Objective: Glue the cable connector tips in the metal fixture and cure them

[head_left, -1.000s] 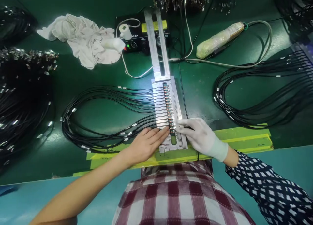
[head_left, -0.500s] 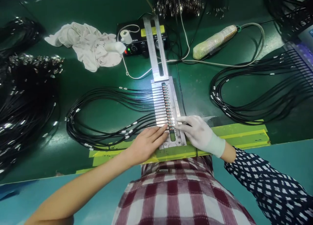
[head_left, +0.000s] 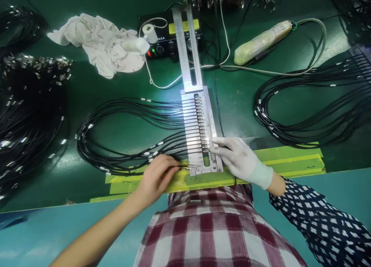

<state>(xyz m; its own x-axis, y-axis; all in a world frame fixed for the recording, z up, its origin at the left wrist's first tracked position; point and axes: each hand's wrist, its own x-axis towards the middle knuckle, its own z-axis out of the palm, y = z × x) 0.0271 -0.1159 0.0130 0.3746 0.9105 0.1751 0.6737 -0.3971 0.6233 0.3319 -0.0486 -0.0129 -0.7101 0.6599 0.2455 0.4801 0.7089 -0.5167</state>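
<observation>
My bare left hand [head_left: 158, 177] pinches the end of a black cable [head_left: 185, 167] between thumb and fingers, low at the left edge of a metal clamping fixture [head_left: 193, 145]. That cable's tip lies over the fixture's near end. My right hand [head_left: 239, 159], in a white glove, rests with stretched fingers on the fixture's right rail [head_left: 211, 124]. Its thumb is hidden. Several black cables [head_left: 95, 106] enter the fixture side by side from the left, their stripped ends in a row [head_left: 201, 122] along the slot. They loop back on the left.
Behind the fixture stands a black control box [head_left: 164, 50] with lit indicators, beside a crumpled white cloth [head_left: 98, 43]. A wrapped handle [head_left: 262, 43] lies at the back right. More cable bundles lie left [head_left: 31, 104] and right [head_left: 262, 112]. Yellow-green tape [head_left: 292, 162] lines the front edge.
My left hand has moved left and down off the row of cable ends and now pinches a cable at the near end. My right hand stays on the fixture. The view has shifted slightly.
</observation>
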